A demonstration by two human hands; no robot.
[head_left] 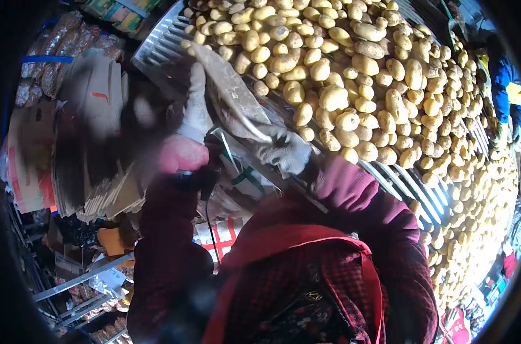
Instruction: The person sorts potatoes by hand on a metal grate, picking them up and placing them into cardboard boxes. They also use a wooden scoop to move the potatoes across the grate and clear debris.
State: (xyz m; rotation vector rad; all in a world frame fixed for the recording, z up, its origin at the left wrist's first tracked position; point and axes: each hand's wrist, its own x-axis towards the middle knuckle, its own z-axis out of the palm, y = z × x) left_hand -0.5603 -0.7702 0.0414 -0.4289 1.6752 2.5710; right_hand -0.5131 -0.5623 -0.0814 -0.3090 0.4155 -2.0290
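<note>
A worn, greyish-brown flat sheet (229, 86), seemingly cardboard, slants in front of me at the edge of the potato heap. My right hand (286, 152), in a dirty white glove, has its fingers bent around the sheet's lower end. My left hand (195, 112), also gloved in white, lies along the sheet's left side with its visible fingers stretched upward. Some of its fingers are hidden or blurred. Many potatoes (335, 97) lie on a slatted metal surface (163, 37) just beyond both hands.
Stacked flat cartons (88, 120) stand at my left, below bagged goods (54, 51). A metal rack (82, 278) is at lower left. A white carton with red stripes (220, 235) sits below my hands. Another person in blue (504, 80) is at the far right.
</note>
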